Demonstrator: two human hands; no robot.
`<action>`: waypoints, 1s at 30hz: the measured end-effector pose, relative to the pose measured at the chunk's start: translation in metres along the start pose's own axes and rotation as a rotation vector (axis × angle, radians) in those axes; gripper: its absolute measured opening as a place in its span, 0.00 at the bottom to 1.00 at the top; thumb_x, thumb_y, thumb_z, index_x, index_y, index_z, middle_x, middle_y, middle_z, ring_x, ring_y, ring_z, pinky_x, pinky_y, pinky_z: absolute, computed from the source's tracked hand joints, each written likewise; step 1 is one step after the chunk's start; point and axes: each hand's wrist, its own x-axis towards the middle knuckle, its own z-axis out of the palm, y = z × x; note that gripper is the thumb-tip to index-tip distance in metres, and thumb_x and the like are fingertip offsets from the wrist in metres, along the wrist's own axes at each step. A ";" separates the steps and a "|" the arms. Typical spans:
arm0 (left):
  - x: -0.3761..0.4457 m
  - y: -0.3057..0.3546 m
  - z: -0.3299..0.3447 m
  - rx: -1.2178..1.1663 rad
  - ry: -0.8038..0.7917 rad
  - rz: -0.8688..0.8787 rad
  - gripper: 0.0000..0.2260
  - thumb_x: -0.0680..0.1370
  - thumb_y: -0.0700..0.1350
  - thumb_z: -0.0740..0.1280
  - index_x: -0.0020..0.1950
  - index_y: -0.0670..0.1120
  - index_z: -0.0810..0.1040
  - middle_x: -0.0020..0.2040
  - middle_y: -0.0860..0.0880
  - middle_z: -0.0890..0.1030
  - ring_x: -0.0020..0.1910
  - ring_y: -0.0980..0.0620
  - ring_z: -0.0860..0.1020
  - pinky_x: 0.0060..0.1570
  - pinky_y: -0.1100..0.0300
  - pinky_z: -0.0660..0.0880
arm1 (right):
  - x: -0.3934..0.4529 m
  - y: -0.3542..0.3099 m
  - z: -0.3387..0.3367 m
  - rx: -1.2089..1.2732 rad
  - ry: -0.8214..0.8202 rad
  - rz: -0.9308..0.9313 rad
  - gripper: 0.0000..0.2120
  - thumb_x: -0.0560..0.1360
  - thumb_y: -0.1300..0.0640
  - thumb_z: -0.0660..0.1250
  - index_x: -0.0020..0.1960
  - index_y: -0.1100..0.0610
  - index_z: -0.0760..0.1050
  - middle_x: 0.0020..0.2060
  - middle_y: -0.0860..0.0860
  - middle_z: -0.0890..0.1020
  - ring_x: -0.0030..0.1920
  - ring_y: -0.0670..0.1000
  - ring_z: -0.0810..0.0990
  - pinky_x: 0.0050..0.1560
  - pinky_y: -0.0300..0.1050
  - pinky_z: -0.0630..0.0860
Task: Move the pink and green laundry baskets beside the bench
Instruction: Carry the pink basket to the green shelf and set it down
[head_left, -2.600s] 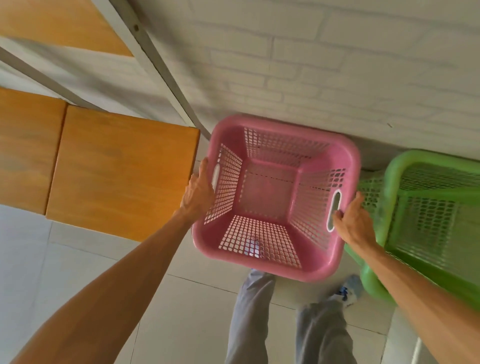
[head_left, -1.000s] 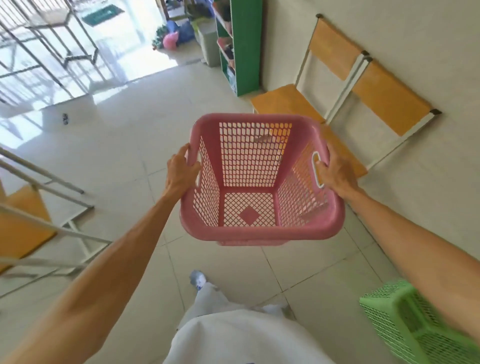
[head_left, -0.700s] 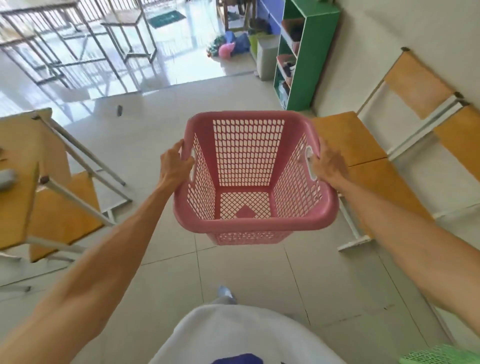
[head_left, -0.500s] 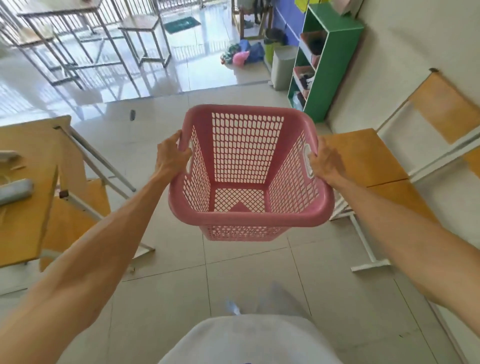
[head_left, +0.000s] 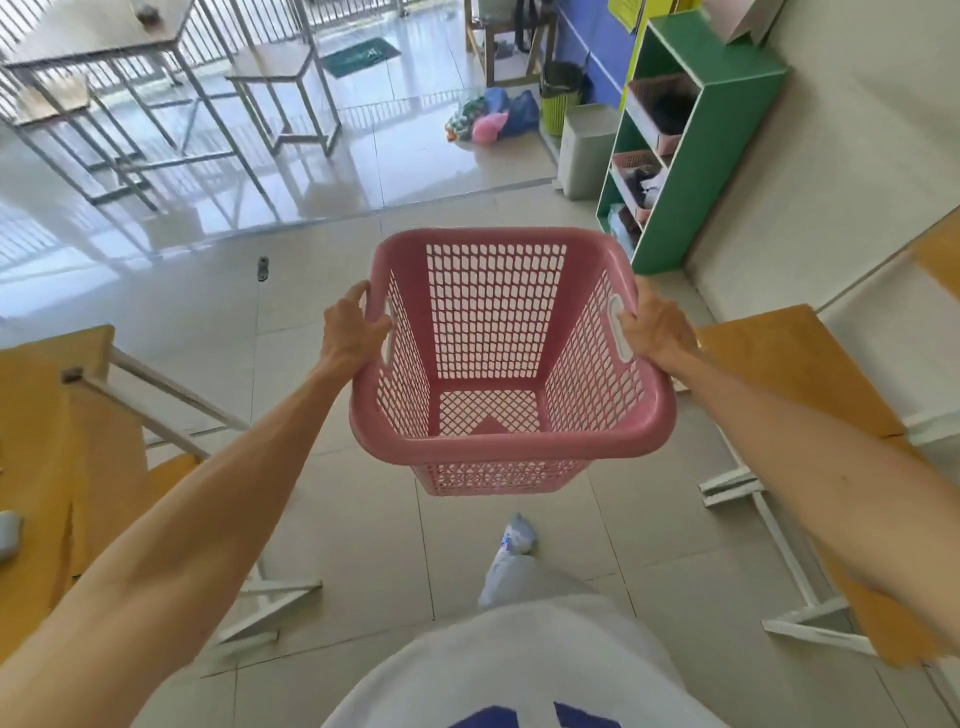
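Observation:
The pink laundry basket (head_left: 509, 444) hangs in the air in front of me, empty, its open top tilted toward me. My left hand (head_left: 353, 327) grips its left handle edge and my right hand (head_left: 652, 327) grips the right handle slot. A wooden bench (head_left: 795, 364) with white metal legs runs along the wall on my right, just beyond the basket. The green basket is out of view.
A green shelf unit (head_left: 691, 140) with small bins stands against the right wall, a grey bin (head_left: 587, 150) beside it. A wooden desk and seat (head_left: 47, 441) stand at left. Metal-framed tables (head_left: 130, 62) stand farther off. Tiled floor (head_left: 322, 291) lies ahead.
I lifted the pink basket from beside the green one, turned away from the wall and carried it along the bench; the green basket has left the view.

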 end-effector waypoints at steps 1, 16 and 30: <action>0.022 -0.001 0.007 -0.002 -0.020 -0.018 0.25 0.77 0.42 0.70 0.74 0.44 0.72 0.56 0.42 0.83 0.43 0.48 0.81 0.45 0.58 0.79 | 0.018 -0.001 0.002 -0.003 -0.010 0.019 0.22 0.78 0.46 0.55 0.69 0.55 0.64 0.40 0.57 0.80 0.34 0.59 0.79 0.36 0.55 0.82; 0.353 0.075 0.114 -0.020 -0.401 0.047 0.32 0.74 0.48 0.76 0.75 0.48 0.68 0.47 0.44 0.83 0.37 0.53 0.82 0.31 0.65 0.75 | 0.268 0.049 0.003 0.018 0.029 0.322 0.21 0.77 0.37 0.55 0.58 0.53 0.65 0.41 0.55 0.81 0.33 0.57 0.81 0.33 0.55 0.82; 0.610 0.272 0.283 0.120 -0.802 0.415 0.29 0.75 0.43 0.75 0.73 0.46 0.69 0.37 0.52 0.76 0.34 0.60 0.73 0.30 0.68 0.65 | 0.371 0.098 -0.027 0.130 0.300 0.875 0.20 0.81 0.45 0.60 0.61 0.61 0.69 0.38 0.53 0.79 0.24 0.45 0.70 0.22 0.36 0.61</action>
